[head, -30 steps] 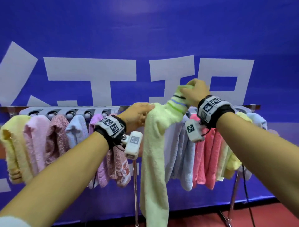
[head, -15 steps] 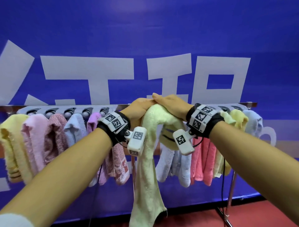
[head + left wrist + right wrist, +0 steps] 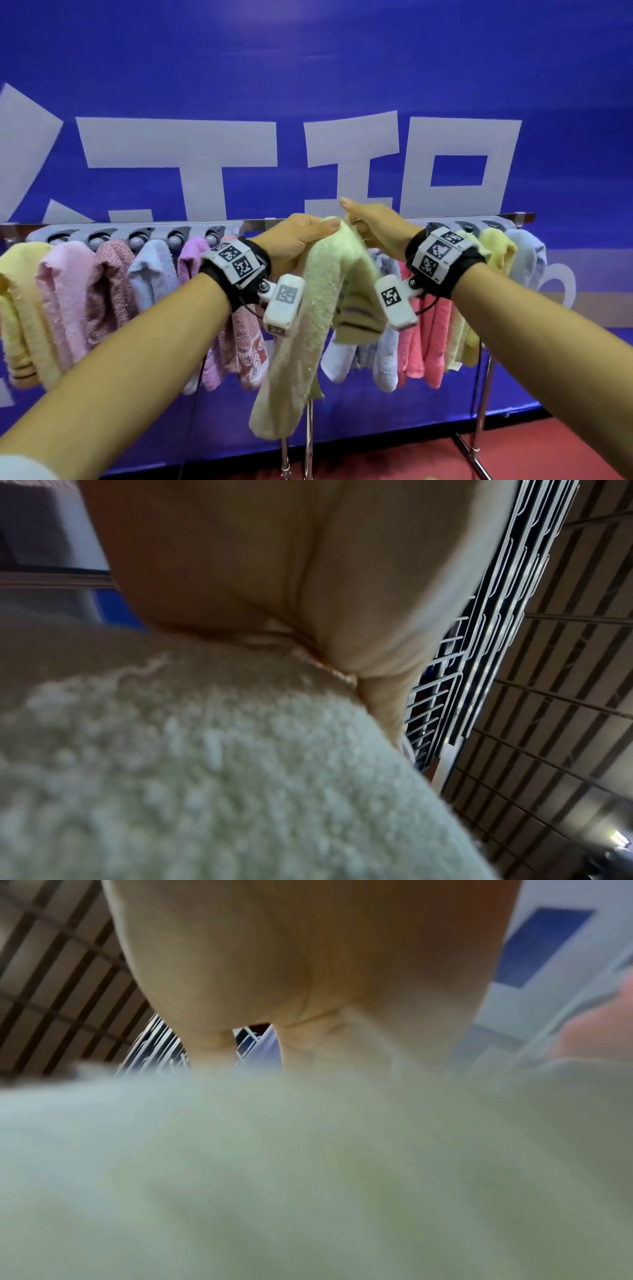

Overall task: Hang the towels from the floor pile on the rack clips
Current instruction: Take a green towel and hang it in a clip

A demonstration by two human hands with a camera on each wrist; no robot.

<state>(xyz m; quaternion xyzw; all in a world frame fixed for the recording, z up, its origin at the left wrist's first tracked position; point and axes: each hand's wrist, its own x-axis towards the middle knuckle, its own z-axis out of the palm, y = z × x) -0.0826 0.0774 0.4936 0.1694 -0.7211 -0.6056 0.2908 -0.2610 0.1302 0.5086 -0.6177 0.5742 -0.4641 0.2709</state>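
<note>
Both hands are raised to the rack rail (image 3: 445, 218), at the gap between the two groups of hung towels. The left hand (image 3: 294, 240) grips the top fold of the pale green towel (image 3: 308, 325), with its fingers (image 3: 308, 230) curled round the cloth and the thumb lying on top of the fold. The right hand (image 3: 376, 226) meets the same fold from the other side; its fingers are bent at the cloth with one finger extended above it, and whether they pinch the towel cannot be determined from the head view. The right wrist view is blurred and shows only palm (image 3: 308, 961) above green cloth (image 3: 308, 1177). The left wrist view shows the left palm (image 3: 240, 561) pressed against the terry pile (image 3: 205, 764). The pale green towel hangs from the hands, its long end falling in front of the rack legs (image 3: 310, 445) and its striped short end (image 3: 356, 315) hanging behind. The grey clips (image 3: 137, 240) on the left part of the rail hold yellow, pink, mottled, blue and purple towels (image 3: 68, 301); lavender, coral, yellow and blue towels (image 3: 428, 335) hang on the right part
</note>
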